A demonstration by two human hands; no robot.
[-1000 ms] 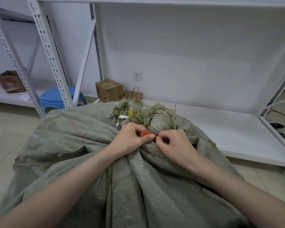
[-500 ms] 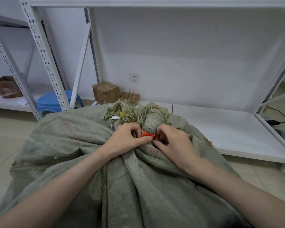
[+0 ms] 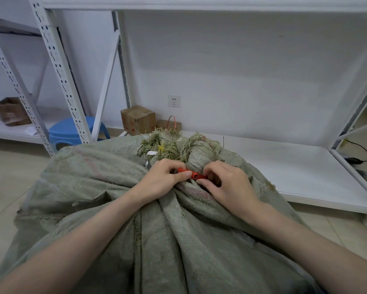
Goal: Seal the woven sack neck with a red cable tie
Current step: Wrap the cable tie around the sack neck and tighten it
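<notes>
A large grey-green woven sack (image 3: 119, 209) fills the lower view, its frayed neck (image 3: 197, 152) bunched into a knob at the top. A red cable tie (image 3: 192, 174) lies across the base of the neck, on the near side. My left hand (image 3: 162, 181) pinches the tie's left part between thumb and fingers. My right hand (image 3: 227, 185) grips the tie's right end, fingers curled over it against the sack. Where the tie runs behind the neck is hidden.
A low white shelf board (image 3: 295, 172) lies behind and right of the sack. White rack uprights (image 3: 57, 66) stand at left, with a blue stool (image 3: 72, 132) beyond them. Cardboard boxes (image 3: 138, 119) and a red loop (image 3: 171, 122) sit by the wall.
Both hands have stayed on the tie at the neck. More of the red tie shows between the thumbs now, and the fingers have shifted slightly.
</notes>
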